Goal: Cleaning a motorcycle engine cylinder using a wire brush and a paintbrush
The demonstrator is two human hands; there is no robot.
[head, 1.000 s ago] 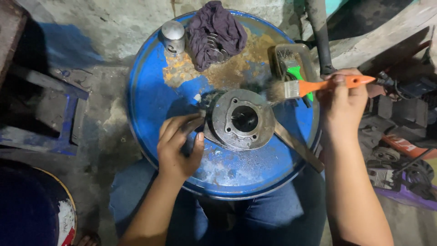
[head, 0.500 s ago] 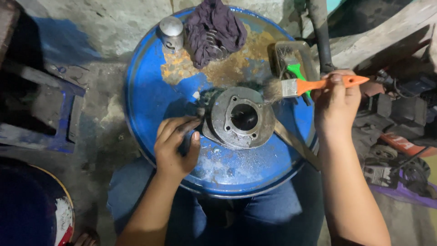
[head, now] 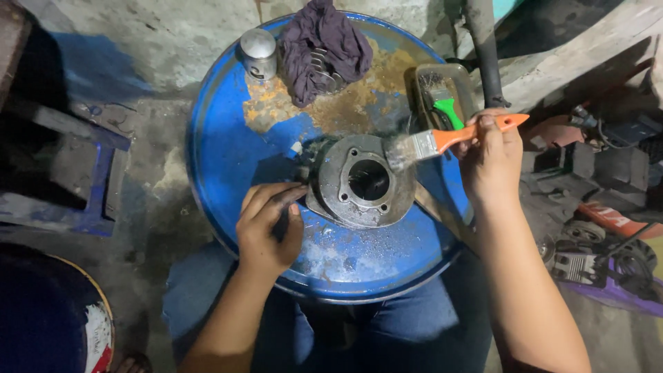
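Packages, labels, signs, screens: one. Small silver cylindrical can (head: 258, 52) bearing a dark label, standing at 11 o'clock on the blue drum top (head: 228, 159).

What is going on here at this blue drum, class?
A seated person works on top of a blue drum used as a bench. The right hand holds an orange-handled paintbrush, its bristles at the rim of a grimy metal engine cylinder lying on the drum. The left hand steadies the cylinder from its other side. Behind it sit a metal piston, a dark rag and a small tray with a green-handled brush.
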